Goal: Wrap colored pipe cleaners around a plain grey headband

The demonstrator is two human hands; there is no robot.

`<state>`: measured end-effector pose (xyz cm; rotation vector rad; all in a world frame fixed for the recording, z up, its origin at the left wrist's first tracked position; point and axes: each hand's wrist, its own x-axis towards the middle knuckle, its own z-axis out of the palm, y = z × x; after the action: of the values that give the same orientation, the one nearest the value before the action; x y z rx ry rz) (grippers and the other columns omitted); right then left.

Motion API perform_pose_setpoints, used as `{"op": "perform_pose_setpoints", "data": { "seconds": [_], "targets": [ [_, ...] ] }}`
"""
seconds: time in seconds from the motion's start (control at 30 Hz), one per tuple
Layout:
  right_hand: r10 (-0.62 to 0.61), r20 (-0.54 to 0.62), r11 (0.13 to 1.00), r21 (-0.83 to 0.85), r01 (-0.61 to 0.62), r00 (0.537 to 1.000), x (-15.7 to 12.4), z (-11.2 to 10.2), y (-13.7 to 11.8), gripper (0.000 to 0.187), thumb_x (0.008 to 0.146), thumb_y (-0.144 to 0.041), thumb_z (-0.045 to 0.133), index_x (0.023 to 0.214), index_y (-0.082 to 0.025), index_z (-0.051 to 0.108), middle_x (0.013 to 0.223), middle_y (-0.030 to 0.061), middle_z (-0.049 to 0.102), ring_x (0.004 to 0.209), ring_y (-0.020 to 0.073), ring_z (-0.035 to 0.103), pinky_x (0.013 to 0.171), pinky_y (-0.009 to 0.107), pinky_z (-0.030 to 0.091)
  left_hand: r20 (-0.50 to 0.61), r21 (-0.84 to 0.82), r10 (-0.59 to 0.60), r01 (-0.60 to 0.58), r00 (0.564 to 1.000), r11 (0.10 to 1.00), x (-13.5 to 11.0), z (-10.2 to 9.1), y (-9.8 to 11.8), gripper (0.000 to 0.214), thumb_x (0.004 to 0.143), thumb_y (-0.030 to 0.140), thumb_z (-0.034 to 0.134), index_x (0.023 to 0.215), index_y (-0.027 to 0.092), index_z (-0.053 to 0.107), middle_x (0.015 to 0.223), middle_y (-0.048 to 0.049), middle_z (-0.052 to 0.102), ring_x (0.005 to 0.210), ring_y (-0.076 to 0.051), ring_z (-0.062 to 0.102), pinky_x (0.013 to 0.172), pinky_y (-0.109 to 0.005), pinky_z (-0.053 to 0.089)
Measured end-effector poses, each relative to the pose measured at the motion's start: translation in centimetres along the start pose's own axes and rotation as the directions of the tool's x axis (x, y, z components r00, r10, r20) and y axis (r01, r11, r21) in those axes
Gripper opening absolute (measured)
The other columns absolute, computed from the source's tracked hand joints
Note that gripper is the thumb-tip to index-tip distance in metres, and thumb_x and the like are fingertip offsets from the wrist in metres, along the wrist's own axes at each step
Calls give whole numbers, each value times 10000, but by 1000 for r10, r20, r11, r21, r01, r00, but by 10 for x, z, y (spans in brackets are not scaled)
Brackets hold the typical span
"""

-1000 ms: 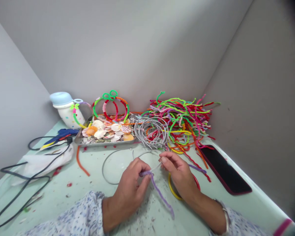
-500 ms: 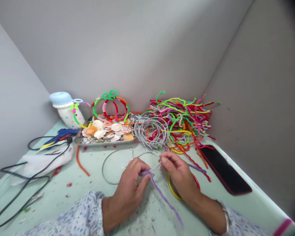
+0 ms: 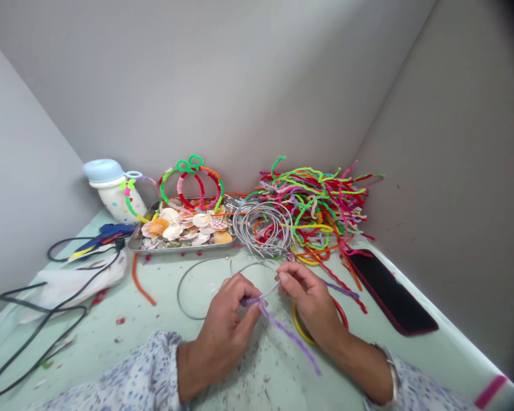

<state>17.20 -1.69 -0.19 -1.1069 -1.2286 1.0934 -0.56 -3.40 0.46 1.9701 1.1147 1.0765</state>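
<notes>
My left hand (image 3: 231, 325) pinches a purple pipe cleaner (image 3: 289, 335) where it is wound around a grey wire (image 3: 269, 290). The pipe cleaner's loose tail hangs down to the right over the table. Fingertips of my right hand (image 3: 310, 302) are closed on the same wire, a little to the right of the winding. Behind my hands the wire curves in a wide loop on the tabletop. Beneath my right hand lie a yellow ring (image 3: 298, 328) and a red ring (image 3: 341, 314), both partly hidden.
A metal tray (image 3: 182, 251) of seashells stands behind, with decorated hoops (image 3: 221, 185) on it. A coil of grey wire (image 3: 263, 231) and a heap of pipe cleaners (image 3: 321, 200) lie beside it. A phone (image 3: 394, 291) is right; a bottle (image 3: 117, 194), glue gun (image 3: 105, 237) and black cable (image 3: 47, 311) are left.
The loose tail of the purple pipe cleaner has swung slightly upward. Both hands keep nearly the same place and hold, while the whole view has shifted a little.
</notes>
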Motion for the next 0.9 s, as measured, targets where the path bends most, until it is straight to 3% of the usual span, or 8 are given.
{"op": "perform_pose_setpoints", "data": {
  "seconds": [0.4,0.53,0.63,0.7,0.8,0.9],
  "targets": [
    [-50,32,998,-45,52,998,1,-2,7,170,868,-377,618,908,-212,632,791,-6,595,722,148,531,667,261,437,-14,-67,-60,59,998,996,4,-2,1,169,911,289,549,771,194,557,763,-8,532,757,-186,496,726,-319,381],
    [-150,90,975,-151,163,985,-5,-2,9,175,895,-327,602,1037,-235,647,918,23,645,838,175,589,756,292,463,-29,-64,-83,81,996,995,7,-1,-1,163,897,289,575,765,194,580,765,-8,557,768,-189,523,725,-316,393],
    [-191,146,946,-234,222,971,-7,-1,8,118,877,-287,620,965,-225,666,898,25,651,830,180,601,742,289,468,-27,28,-53,54,998,998,9,-1,-4,128,898,267,578,797,197,613,790,-13,602,791,-193,547,749,-324,398],
    [-162,100,957,-228,181,982,-5,1,7,96,868,-292,625,916,-216,659,853,17,650,798,177,604,724,284,471,-27,111,-12,15,1000,994,10,-1,-6,51,875,244,612,874,201,639,856,-27,637,846,-206,562,797,-344,401],
    [-82,24,985,-150,84,996,-1,2,4,108,842,-311,645,874,-208,651,812,8,655,776,177,611,720,285,484,-42,182,36,-28,998,983,12,-2,-8,143,846,216,645,989,201,647,939,-46,662,912,-223,574,857,-376,397],
    [-29,8,997,-74,30,1000,0,3,2,133,810,-303,659,900,-205,660,814,11,672,758,178,622,707,291,502,-39,175,60,-52,997,983,14,-4,-8,77,886,222,595,897,194,665,854,-35,661,852,-208,584,819,-360,413]
  ]
}}
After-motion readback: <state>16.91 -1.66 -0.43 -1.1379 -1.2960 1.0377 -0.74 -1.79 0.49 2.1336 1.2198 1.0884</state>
